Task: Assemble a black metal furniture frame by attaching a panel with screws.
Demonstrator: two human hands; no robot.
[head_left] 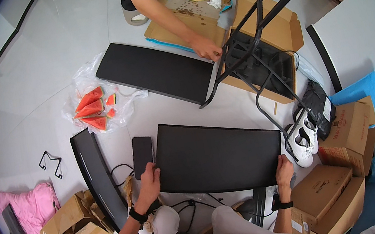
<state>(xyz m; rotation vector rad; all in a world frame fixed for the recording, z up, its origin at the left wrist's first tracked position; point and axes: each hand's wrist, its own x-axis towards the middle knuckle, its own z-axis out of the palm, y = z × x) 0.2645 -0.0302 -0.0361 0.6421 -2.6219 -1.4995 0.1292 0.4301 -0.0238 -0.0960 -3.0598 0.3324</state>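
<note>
Left hand closed on the left edge of a broad black rectangular panel with a thin rim, which lies in front of the person, near the knees. Grip is at the edge only; were it to slip, that side would probably drop first. Cannot tell whether the floor bears any of the weight.

Far left of the grip: long, slightly curved dark-grey bar on the pale glossy floor. A wide leftward swing could knock it. Beyond, wet red watermelon wedges on a crumpled clear plastic bag; juice could mark the panel if it strayed that far.

Black flat phone just beside the panel's left edge, close to the fingers: the likeliest casualty of a careless set-down.

Thin black cables loop by the panel's near edge. Snag risk if one catches under the rim.

Centre, farther off: another person's hand at the foot of a black tubular metal frame. A shove there could send a leg into the panel's right corner.

Right hand closed on the panel's right edge; uneven lifting would tilt it. White shoes near those knuckles, cramping elbow room.
</note>
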